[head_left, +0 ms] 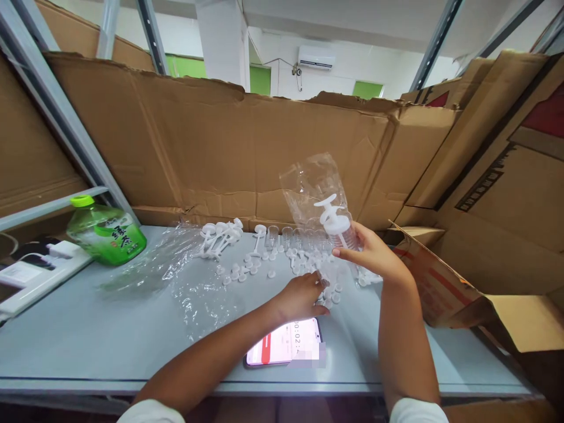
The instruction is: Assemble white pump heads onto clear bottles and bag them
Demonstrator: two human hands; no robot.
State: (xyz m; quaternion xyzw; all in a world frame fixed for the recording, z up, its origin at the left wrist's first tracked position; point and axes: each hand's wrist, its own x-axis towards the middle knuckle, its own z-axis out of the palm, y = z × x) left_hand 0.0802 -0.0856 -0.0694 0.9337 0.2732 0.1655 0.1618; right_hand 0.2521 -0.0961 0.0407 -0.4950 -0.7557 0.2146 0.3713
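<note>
A right hand (372, 249) curls round a white-topped clear cylinder (338, 225), raised — seemingly to leave small caps (335, 298) accessible to the left hand (298, 298) — fingers bent, hold unclear.

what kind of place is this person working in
Probably a small packing or assembly bench in a workshop or storeroom: metal shelf posts rise around the work surface, torn cardboard walls it in, and small white plastic parts lie loose beside crumpled clear bags.
</note>
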